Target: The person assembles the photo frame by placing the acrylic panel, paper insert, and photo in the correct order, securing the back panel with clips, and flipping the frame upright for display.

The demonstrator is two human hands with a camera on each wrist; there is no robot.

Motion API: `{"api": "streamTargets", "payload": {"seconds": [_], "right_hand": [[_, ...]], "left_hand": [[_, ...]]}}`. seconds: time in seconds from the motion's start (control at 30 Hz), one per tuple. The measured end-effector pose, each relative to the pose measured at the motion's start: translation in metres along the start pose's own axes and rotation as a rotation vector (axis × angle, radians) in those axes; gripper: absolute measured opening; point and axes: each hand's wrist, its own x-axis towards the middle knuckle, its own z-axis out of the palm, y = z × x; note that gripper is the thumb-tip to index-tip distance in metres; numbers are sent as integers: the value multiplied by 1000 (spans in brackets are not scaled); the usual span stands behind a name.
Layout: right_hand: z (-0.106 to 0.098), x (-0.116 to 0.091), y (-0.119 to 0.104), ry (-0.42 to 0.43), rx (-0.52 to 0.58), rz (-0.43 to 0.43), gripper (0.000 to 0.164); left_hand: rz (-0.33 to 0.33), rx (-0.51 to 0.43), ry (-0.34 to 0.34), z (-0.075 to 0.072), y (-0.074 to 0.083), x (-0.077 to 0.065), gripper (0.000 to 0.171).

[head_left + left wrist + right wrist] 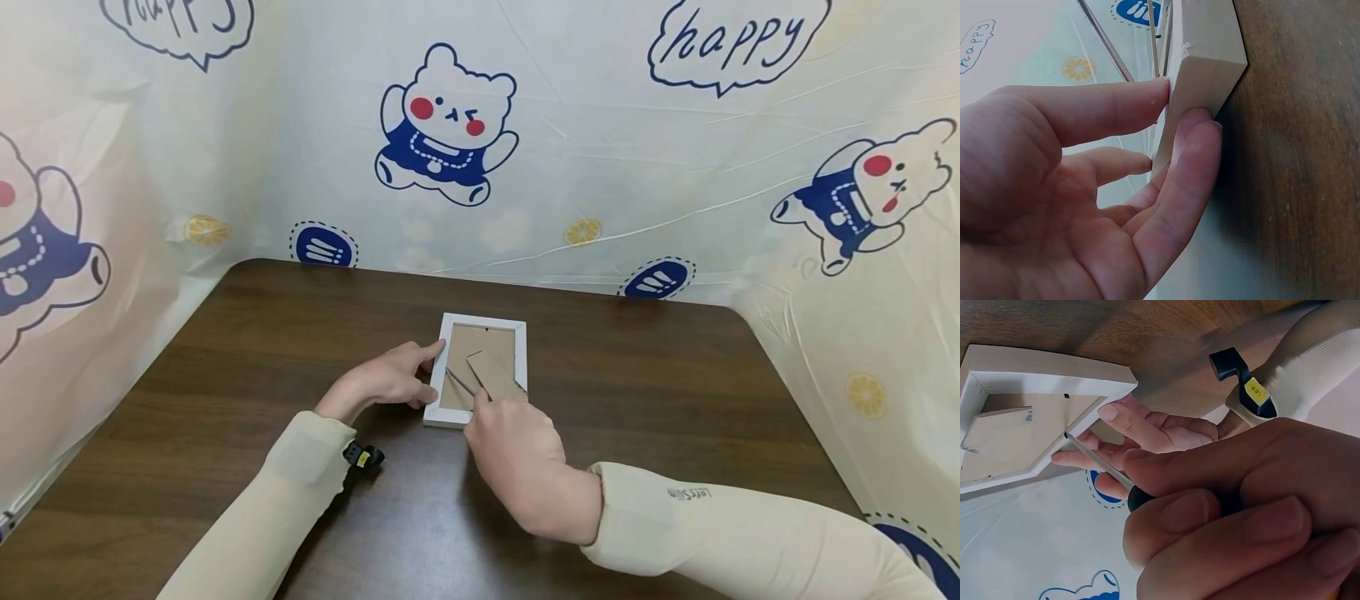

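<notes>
A white picture frame (483, 320) lies back side up on the table, its brown backing board (467, 340) showing inside the rim. On that board is a flap-like stand (498, 375). My left hand (386, 377) holds the frame by its left side, thumb and fingertips against the edge. My right hand (517, 454) grips a screwdriver (1102, 461) by its dark handle, mostly hidden in the fist. In the right wrist view, the screwdriver's tip is right at a small dark tab (1066, 435) on the inner edge, near the left fingers. Another dark tab (1066, 395) sits along the neighbouring side.
The brown wooden table (645, 392) extends around the frame on all sides. A patterned curtain (585, 158) with bears and lettering closes off the back and both sides. A black strap-mounted device (363, 456) sits at the left wrist.
</notes>
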Motion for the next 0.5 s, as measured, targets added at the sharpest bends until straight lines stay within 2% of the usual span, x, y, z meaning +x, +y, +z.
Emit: {"api": "streamTargets", "payload": {"seconds": [0.1,0.23,0.33,0.43,0.5], "right_hand": [[2,0,2,-20,49,10,12],[6,-1,6,51,84,29,20],[10,-2,10,118,63,14,25],[12,-2,14,127,55,-12,29],[12,-1,17,99,65,-29,28]], "left_hand": [[-3,-1,-1,1,1,1,91],[-5,0,-1,1,1,1,91],[-3,6,-3,1,2,1,91],[-2,10,-3,1,2,1,90],[-1,8,-2,1,2,0,90]]}}
